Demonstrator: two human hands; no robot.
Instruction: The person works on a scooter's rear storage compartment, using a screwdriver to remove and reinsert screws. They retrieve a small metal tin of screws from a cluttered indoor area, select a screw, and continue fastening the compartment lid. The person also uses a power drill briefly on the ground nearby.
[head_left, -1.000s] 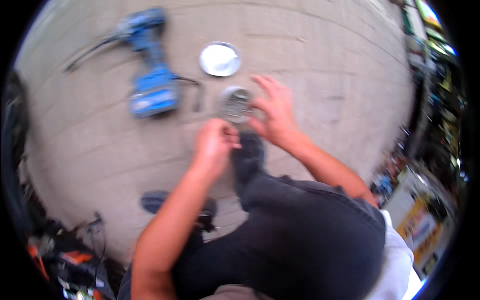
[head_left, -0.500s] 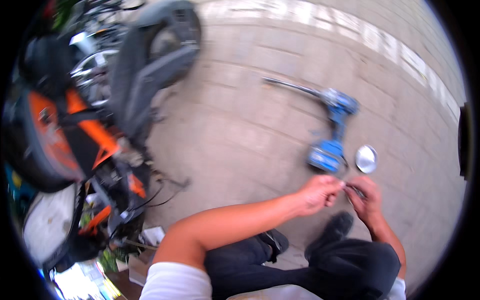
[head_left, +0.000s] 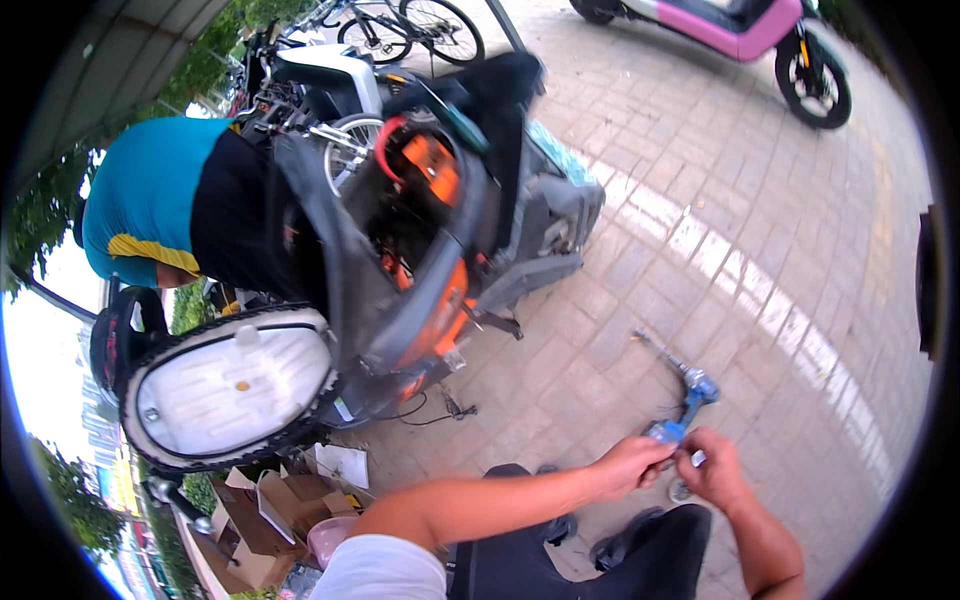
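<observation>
Blue cordless power drill with a long metal shaft [head_left: 702, 386] lies on beige brick paving [head_left: 570, 380], partly behind both hands: left hand [head_left: 632, 466] and right hand [head_left: 717, 472], fingers curled narrow, contents unclear. Below sits a small round container [head_left: 680, 492]; leftward, a grey-and-orange scooter [head_left: 440, 320].

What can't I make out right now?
All in the head view:
Anything pinched by the left hand or right hand: hidden by fingers.
Base of the blue power tool: partly behind the left hand.
Contents of the small round container: too small.
Top of the pink scooter: cut off by the upper edge.
</observation>
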